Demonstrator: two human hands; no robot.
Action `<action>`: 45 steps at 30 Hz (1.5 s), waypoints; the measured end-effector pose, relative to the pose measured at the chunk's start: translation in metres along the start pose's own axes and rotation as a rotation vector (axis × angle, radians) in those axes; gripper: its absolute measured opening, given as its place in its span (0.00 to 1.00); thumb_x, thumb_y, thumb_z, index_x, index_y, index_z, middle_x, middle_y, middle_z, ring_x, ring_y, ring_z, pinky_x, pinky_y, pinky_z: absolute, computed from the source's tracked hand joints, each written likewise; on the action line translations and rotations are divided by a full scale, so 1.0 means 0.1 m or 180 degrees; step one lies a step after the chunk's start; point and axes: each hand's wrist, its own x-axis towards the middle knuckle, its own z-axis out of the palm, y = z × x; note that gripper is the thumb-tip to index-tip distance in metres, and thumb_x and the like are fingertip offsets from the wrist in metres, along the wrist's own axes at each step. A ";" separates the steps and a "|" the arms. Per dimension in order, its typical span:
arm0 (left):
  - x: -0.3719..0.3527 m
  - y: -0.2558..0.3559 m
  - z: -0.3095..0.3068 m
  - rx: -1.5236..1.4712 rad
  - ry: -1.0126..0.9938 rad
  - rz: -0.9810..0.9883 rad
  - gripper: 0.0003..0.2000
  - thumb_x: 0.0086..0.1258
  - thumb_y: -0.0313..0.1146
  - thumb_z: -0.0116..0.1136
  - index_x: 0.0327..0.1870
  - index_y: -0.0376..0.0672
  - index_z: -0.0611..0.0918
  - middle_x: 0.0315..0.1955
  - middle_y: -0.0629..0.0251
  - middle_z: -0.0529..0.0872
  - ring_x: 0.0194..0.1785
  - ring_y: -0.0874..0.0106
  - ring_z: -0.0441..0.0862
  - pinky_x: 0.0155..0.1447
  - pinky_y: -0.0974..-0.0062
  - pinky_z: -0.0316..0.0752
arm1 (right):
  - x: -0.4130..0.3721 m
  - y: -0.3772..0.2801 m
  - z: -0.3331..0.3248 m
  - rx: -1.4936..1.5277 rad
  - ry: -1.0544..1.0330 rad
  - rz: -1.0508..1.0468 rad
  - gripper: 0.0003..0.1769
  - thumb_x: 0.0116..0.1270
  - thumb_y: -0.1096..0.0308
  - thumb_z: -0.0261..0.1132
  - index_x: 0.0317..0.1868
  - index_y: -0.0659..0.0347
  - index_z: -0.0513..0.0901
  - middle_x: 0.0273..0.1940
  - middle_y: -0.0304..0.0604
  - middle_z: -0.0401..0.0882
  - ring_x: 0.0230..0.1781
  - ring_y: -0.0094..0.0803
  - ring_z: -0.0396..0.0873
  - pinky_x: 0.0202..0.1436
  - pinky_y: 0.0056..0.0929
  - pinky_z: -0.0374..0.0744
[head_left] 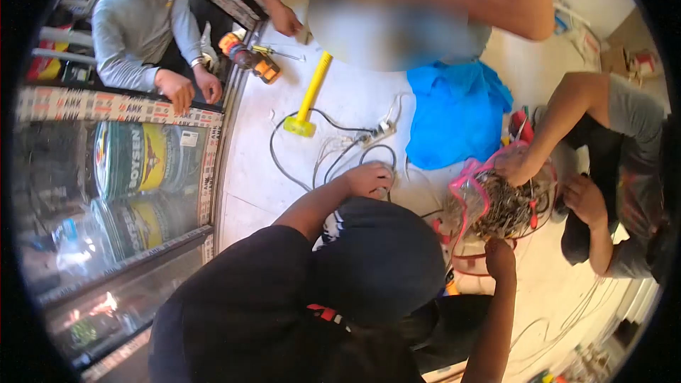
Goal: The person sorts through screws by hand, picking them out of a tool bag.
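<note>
Neither my left hand nor my right hand can be made out in the head view. Right below me crouches a person in a black cap (383, 259) and black shirt. One hand of that person (372, 179) rests near black cables on the floor. A forearm rising from the bottom edge, seemingly the same person's, ends in a hand (501, 259) at a clear bag with pink trim (464, 195). The bag holds a heap of small metal pieces (500, 209). Another person's hand (516, 168) reaches into it from the right.
A yellow mallet (312, 96), a cordless drill (250, 58), a power strip (376, 133) and blue cloth (457, 113) lie on the pale floor. Behind a taped frame (117, 106) at left are a person (138, 28) and green buckets (142, 159). Another person leans in at the top.
</note>
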 end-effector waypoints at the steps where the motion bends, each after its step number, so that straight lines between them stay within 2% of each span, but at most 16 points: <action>1: 0.01 -0.01 0.03 -0.0060 -0.0169 -0.0182 0.17 0.58 0.36 0.60 0.50 0.45 0.81 0.50 0.56 0.80 0.55 0.53 0.76 0.62 0.57 0.71 | -0.01 0.06 -0.02 -0.0065 0.0102 -0.0116 0.11 0.70 0.63 0.58 0.41 0.62 0.79 0.40 0.59 0.81 0.44 0.59 0.80 0.46 0.53 0.77; 2: 0.05 0.07 -0.04 0.0013 -0.0112 -0.0203 0.17 0.58 0.36 0.60 0.50 0.45 0.81 0.50 0.56 0.80 0.55 0.53 0.76 0.62 0.57 0.71 | 0.00 0.12 -0.06 -0.0129 0.0186 -0.0222 0.11 0.71 0.62 0.57 0.41 0.61 0.78 0.39 0.59 0.80 0.42 0.60 0.80 0.43 0.56 0.77; 6: 0.29 0.60 -0.93 -0.1087 -0.1899 -0.2307 0.29 0.64 0.46 0.66 0.64 0.42 0.78 0.65 0.51 0.77 0.67 0.56 0.74 0.69 0.60 0.69 | 0.07 0.41 0.02 0.0109 0.0475 -0.0773 0.11 0.71 0.62 0.57 0.40 0.61 0.78 0.39 0.60 0.80 0.43 0.61 0.79 0.45 0.56 0.76; 8: 0.08 0.83 -1.42 -0.0669 -0.1012 -0.2359 0.33 0.67 0.51 0.66 0.70 0.44 0.73 0.68 0.53 0.75 0.71 0.59 0.70 0.73 0.61 0.65 | 0.26 0.70 0.23 0.0297 0.0364 -0.0918 0.11 0.71 0.63 0.57 0.40 0.62 0.78 0.39 0.61 0.79 0.45 0.61 0.78 0.48 0.56 0.75; 10: 0.11 1.52 -2.20 -0.1032 -0.0359 -0.2206 0.31 0.69 0.49 0.66 0.70 0.45 0.74 0.67 0.59 0.76 0.70 0.64 0.71 0.72 0.62 0.67 | 0.51 0.85 0.46 -0.0170 0.0526 -0.0554 0.11 0.70 0.63 0.57 0.41 0.62 0.81 0.41 0.61 0.81 0.48 0.60 0.78 0.50 0.55 0.76; 12: 0.20 2.28 -2.84 -0.0740 0.0099 -0.2672 0.28 0.70 0.45 0.65 0.69 0.47 0.74 0.64 0.60 0.77 0.66 0.64 0.74 0.70 0.64 0.69 | 0.70 0.96 0.58 -0.0210 0.0570 -0.0907 0.13 0.69 0.60 0.56 0.39 0.62 0.82 0.40 0.61 0.82 0.45 0.59 0.79 0.48 0.55 0.77; 15: 0.45 3.04 -3.19 0.0445 0.0710 -0.2262 0.25 0.70 0.41 0.66 0.66 0.44 0.77 0.58 0.59 0.82 0.61 0.67 0.79 0.64 0.66 0.73 | 0.64 0.45 0.23 -0.0076 0.0219 -0.0308 0.16 0.68 0.58 0.56 0.39 0.62 0.82 0.40 0.60 0.83 0.45 0.58 0.80 0.50 0.55 0.77; 19: 1.04 3.82 -3.07 0.1815 0.0639 -0.1615 0.23 0.67 0.34 0.67 0.63 0.42 0.79 0.55 0.60 0.84 0.55 0.68 0.80 0.63 0.70 0.72 | 1.54 1.09 0.92 -0.1016 -0.0061 -0.0850 0.15 0.63 0.61 0.58 0.35 0.63 0.86 0.42 0.58 0.84 0.46 0.55 0.82 0.52 0.52 0.79; 20: 1.19 3.95 -2.99 0.1792 0.0534 -0.1625 0.24 0.65 0.33 0.68 0.63 0.42 0.79 0.56 0.59 0.84 0.55 0.68 0.80 0.63 0.70 0.71 | 1.44 0.91 0.79 -0.0990 -0.0003 -0.0481 0.14 0.60 0.63 0.58 0.33 0.63 0.87 0.40 0.58 0.85 0.44 0.55 0.83 0.51 0.51 0.80; 21: 1.28 4.07 -2.93 0.1790 0.0469 -0.1668 0.25 0.64 0.32 0.68 0.63 0.42 0.79 0.57 0.58 0.84 0.54 0.67 0.80 0.63 0.70 0.70 | 1.80 1.31 1.18 -0.0843 0.0389 -0.0819 0.14 0.60 0.64 0.58 0.32 0.64 0.86 0.38 0.57 0.86 0.41 0.56 0.83 0.50 0.50 0.81; 25: 1.59 4.07 -2.69 0.1845 0.0039 -0.1866 0.27 0.62 0.29 0.68 0.64 0.40 0.78 0.59 0.55 0.82 0.60 0.65 0.79 0.65 0.68 0.69 | 1.43 1.19 0.82 -0.0879 0.0096 -0.0783 0.14 0.64 0.59 0.59 0.38 0.58 0.86 0.41 0.57 0.85 0.45 0.54 0.83 0.51 0.51 0.80; 29: 1.84 3.73 -2.30 0.1625 -0.0841 -0.2291 0.29 0.61 0.28 0.65 0.66 0.36 0.75 0.63 0.53 0.79 0.64 0.61 0.76 0.69 0.65 0.66 | 0.98 1.19 0.85 0.1265 0.0627 -0.0625 0.19 0.71 0.55 0.56 0.49 0.60 0.85 0.44 0.57 0.84 0.47 0.55 0.82 0.52 0.48 0.79; 32: 2.24 3.73 -2.32 0.0689 -0.1660 -0.2508 0.31 0.61 0.32 0.65 0.67 0.34 0.73 0.63 0.50 0.78 0.67 0.58 0.74 0.72 0.64 0.63 | 1.04 1.24 0.94 0.1011 0.0588 -0.0655 0.18 0.72 0.55 0.56 0.49 0.56 0.87 0.47 0.57 0.84 0.48 0.57 0.83 0.54 0.53 0.79; 39: 2.19 3.71 -2.32 0.1027 -0.1518 -0.2221 0.34 0.60 0.36 0.64 0.68 0.31 0.72 0.63 0.43 0.75 0.68 0.52 0.72 0.74 0.59 0.60 | 1.04 0.30 0.26 -0.0317 -0.0274 0.0859 0.17 0.71 0.59 0.55 0.48 0.57 0.87 0.46 0.50 0.88 0.51 0.51 0.85 0.54 0.51 0.79; 41: 2.18 3.70 -2.34 0.1042 -0.1562 -0.2186 0.34 0.61 0.37 0.64 0.68 0.30 0.72 0.63 0.42 0.75 0.68 0.51 0.72 0.74 0.57 0.61 | 1.12 0.11 0.28 -0.0263 0.0086 0.1114 0.15 0.66 0.62 0.59 0.49 0.57 0.85 0.46 0.47 0.89 0.49 0.45 0.87 0.51 0.46 0.81; 45: 2.24 3.77 -2.35 0.1051 -0.1623 -0.1774 0.34 0.64 0.43 0.63 0.67 0.29 0.72 0.64 0.39 0.73 0.68 0.48 0.72 0.73 0.54 0.61 | 1.09 -0.26 0.68 0.0771 0.0801 0.1988 0.16 0.67 0.63 0.58 0.52 0.58 0.83 0.41 0.53 0.88 0.44 0.50 0.87 0.44 0.48 0.82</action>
